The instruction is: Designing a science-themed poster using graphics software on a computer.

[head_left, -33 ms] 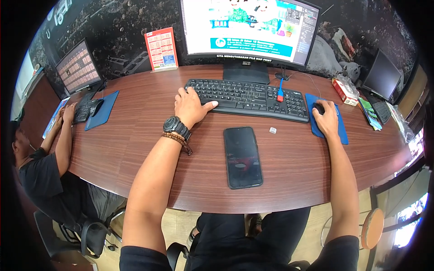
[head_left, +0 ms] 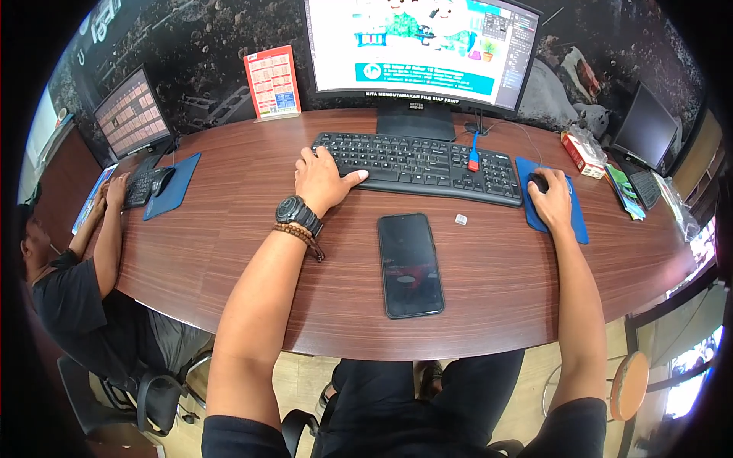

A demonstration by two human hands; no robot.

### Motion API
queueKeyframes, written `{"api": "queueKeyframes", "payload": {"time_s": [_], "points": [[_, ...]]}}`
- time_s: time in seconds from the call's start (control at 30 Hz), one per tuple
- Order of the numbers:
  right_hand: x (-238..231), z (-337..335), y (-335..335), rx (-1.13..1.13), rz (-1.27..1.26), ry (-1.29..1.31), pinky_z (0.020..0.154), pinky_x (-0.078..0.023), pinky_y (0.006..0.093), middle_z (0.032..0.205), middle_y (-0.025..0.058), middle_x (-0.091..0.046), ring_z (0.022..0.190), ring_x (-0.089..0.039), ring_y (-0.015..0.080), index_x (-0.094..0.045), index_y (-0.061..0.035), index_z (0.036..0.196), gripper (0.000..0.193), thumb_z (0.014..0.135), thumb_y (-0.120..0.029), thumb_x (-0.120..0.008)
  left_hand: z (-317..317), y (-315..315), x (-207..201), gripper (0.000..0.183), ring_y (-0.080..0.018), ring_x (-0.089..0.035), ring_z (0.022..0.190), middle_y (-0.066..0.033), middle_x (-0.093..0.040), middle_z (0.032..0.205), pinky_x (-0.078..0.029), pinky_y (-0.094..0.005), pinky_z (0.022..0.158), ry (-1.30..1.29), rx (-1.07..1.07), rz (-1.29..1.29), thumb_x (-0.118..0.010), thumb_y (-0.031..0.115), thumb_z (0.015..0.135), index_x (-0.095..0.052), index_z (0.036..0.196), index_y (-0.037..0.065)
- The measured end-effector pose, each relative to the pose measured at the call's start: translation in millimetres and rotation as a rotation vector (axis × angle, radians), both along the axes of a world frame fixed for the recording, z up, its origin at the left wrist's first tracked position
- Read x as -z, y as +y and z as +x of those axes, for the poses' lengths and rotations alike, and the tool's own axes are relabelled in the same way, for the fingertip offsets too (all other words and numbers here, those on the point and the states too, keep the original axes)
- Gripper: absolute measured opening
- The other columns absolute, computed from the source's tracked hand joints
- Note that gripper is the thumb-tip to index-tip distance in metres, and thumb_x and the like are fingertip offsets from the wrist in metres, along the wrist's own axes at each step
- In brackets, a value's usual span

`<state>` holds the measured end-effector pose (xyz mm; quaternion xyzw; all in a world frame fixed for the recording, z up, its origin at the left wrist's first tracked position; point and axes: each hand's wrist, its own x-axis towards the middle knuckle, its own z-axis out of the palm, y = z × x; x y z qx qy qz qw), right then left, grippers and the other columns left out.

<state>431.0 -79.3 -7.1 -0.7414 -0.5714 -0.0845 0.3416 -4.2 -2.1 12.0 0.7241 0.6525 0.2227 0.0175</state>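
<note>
My left hand (head_left: pixel 323 182) lies on the left end of a black keyboard (head_left: pixel 427 159). Its fingers are spread over the keys, with the thumb stretched out along the lower edge. A black watch and a beaded bracelet circle that wrist. With my right hand (head_left: pixel 555 202) I grip a black mouse (head_left: pixel 539 183), mostly covered by the palm, on a blue mouse pad (head_left: pixel 576 217). Behind the keyboard stands a monitor (head_left: pixel 427 53) with a colourful cartoon design in an editing window. Between my forearms a dark smartphone (head_left: pixel 411 266) lies flat, screen up.
A small white piece (head_left: pixel 460 220) lies near the phone. A blue and red plug (head_left: pixel 473 162) hangs over the keyboard. A red-white calendar (head_left: pixel 272 84) stands back left. At right are a small box (head_left: pixel 584 155) and another monitor (head_left: pixel 647 126). A co-worker (head_left: pixel 80 290) sits at left.
</note>
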Motion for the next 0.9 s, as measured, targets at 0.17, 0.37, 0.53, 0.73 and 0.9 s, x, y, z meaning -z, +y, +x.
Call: {"api": "queueKeyframes", "payload": {"time_s": [0.17, 0.37, 0.53, 0.73, 0.9], "points": [[1, 3, 1, -0.005, 0.003, -0.002, 0.1, -0.047, 0.044, 0.129, 0.0128, -0.058, 0.118, -0.059, 0.0349, -0.069, -0.013, 0.118, 0.04, 0.083, -0.03, -0.065, 0, 1, 3, 0.095, -0.051, -0.053, 0.116, -0.034, -0.049, 0.127, -0.05, -0.0525, 0.095, 0.007, 0.015, 0.035, -0.076, 0.061, 0.079, -0.046, 0.129, -0.015], [2, 2, 2, 0.019, -0.006, 0.009, 0.101, -0.047, 0.0437, 0.129, 0.0121, -0.059, 0.118, -0.059, 0.0346, -0.069, -0.0131, 0.119, 0.04, 0.082, -0.029, -0.064, 4, 0, 0, 0.091, -0.0455, -0.051, 0.12, -0.0301, -0.048, 0.13, -0.046, -0.0519, 0.1, 0.011, -0.02, -0.01, -0.077, 0.059, 0.08, -0.048, 0.13, -0.011], [4, 5, 1, -0.005, 0.006, -0.008, 0.1, -0.047, 0.0437, 0.127, 0.0133, -0.059, 0.118, -0.059, 0.0346, -0.069, -0.0119, 0.118, 0.04, 0.082, -0.027, -0.064, 3, 3, 8, 0.079, -0.046, -0.042, 0.13, -0.0314, -0.044, 0.136, -0.036, -0.059, 0.106, -0.013, 0.026, 0.013, -0.074, 0.055, 0.084, -0.052, 0.133, -0.003], [3, 2, 1, -0.031, 0.026, -0.006, 0.099, -0.048, 0.0438, 0.124, 0.015, -0.06, 0.116, -0.059, 0.0351, -0.068, -0.0098, 0.117, 0.038, 0.082, -0.025, -0.064, 14, 0, 12, 0.047, -0.0508, -0.023, 0.143, -0.0318, -0.032, 0.152, -0.016, -0.0624, 0.115, 0.034, 0.435, 0.131, -0.07, 0.04, 0.091, -0.061, 0.134, 0.024], [5, 5, 1, -0.067, 0.064, -0.004, 0.099, -0.048, 0.0431, 0.122, 0.0156, -0.06, 0.115, -0.06, 0.0356, -0.069, -0.0086, 0.116, 0.037, 0.082, -0.023, -0.065, 30, -7, 9, 0.046, -0.0526, -0.011, 0.147, -0.0329, -0.025, 0.155, -0.006, -0.0682, 0.115, 0.001, 0.447, 0.055, -0.069, 0.048, 0.09, -0.065, 0.128, 0.023]]}}
